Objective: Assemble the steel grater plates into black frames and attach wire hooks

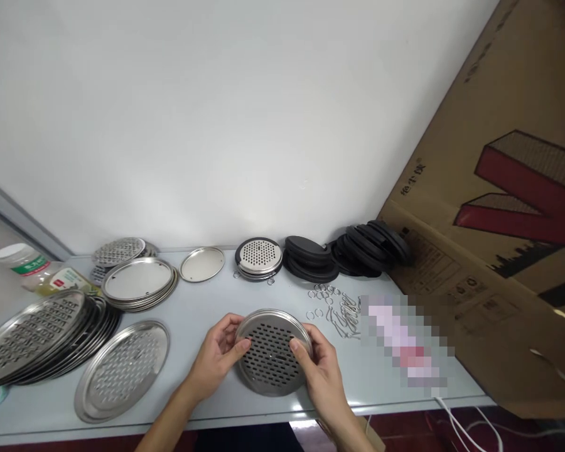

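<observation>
Between my two hands is a round metal disc with rows of slots (273, 370), tilted up above the front of the table. My left hand (223, 351) grips its left rim, thumb on the face and fingers behind. On the opposite rim my right hand (317, 355) holds it the same way. The fingers behind the disc are partly hidden. To the left lies a larger slotted metal disc (125, 370), flat on the table. Behind the held disc sits a short stack of black-rimmed slotted discs (260, 256).
Stacked slotted discs (42, 333), plain metal discs (141, 279) and a bottle (23, 260) stand left. One plain disc (202, 263) lies near the wall. Black round pieces (306, 251), metal rings (317, 312) and chains (346, 317) are right, beside a large cardboard box (489, 282).
</observation>
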A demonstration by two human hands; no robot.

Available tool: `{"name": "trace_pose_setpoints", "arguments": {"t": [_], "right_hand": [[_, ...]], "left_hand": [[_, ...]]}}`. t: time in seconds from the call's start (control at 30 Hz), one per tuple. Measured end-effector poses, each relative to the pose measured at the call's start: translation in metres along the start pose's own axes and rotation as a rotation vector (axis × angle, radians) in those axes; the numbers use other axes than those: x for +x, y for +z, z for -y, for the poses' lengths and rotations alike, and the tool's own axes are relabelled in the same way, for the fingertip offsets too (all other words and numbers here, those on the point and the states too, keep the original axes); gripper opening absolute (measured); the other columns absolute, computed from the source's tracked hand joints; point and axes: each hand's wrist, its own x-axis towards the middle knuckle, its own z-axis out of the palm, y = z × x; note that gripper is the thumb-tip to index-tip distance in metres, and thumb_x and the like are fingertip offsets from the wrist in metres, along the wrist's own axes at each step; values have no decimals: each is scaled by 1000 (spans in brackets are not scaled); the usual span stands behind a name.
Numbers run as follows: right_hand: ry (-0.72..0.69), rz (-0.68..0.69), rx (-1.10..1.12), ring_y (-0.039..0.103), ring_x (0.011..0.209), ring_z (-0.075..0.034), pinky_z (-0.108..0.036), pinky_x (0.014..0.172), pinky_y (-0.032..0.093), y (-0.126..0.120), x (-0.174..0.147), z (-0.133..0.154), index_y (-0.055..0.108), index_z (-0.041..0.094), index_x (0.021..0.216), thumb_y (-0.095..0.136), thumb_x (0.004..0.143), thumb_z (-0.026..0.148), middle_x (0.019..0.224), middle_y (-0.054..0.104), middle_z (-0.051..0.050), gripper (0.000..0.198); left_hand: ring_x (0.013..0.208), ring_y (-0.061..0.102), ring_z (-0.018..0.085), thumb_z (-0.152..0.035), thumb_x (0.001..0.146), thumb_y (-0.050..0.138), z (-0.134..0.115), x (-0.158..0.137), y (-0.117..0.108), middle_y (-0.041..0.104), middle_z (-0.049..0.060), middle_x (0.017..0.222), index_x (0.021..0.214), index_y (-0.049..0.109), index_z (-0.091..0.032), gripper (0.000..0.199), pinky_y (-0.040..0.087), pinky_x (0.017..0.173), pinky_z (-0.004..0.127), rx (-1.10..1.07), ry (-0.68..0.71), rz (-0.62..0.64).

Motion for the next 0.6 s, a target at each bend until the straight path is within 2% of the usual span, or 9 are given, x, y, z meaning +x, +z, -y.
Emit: {"name": "trace_pose_setpoints", "arguments": {"t": [0.13,0.3,0.43,0.53,0.6], "right_hand": [[-56,-17,-51,64,86,-22,-29,78,50,3,-10,5,65,19,104,64,90,41,93,71,-5,27],[-202,6,-198,66,83,-21,-28,75,51,3,-25,3,67,23,105,64,90,33,92,71,-4,18],[-313,82,-236,68,92,-24,-31,80,53,1,-31,6,68,26,110,64,90,27,102,73,-6,21],[-251,10,-190,69,82,-23,-30,73,55,3,-29,9,70,24,103,67,88,30,92,74,-6,17],[-169,-84,-102,68,76,-22,-29,69,55,6,-25,10,68,21,100,68,87,36,86,73,-6,20]], "left_hand": [[74,55,13,-39,87,66,-7,-10,-5,58,-1,77,101,62,-18,25,46,72,23,134,22,27],[79,57,17,-38,80,73,-22,-17,-7,62,1,81,87,69,-19,21,46,75,25,244,89,-58],[77,60,19,-37,77,76,-29,-20,-9,65,3,80,86,74,-20,20,47,72,26,269,111,-57],[76,60,19,-40,78,74,-25,-21,-7,66,4,79,86,73,-19,23,49,72,28,263,98,-75],[81,63,21,-43,78,73,-18,-22,-3,68,5,85,94,71,-18,30,52,76,29,241,59,-94]]}}
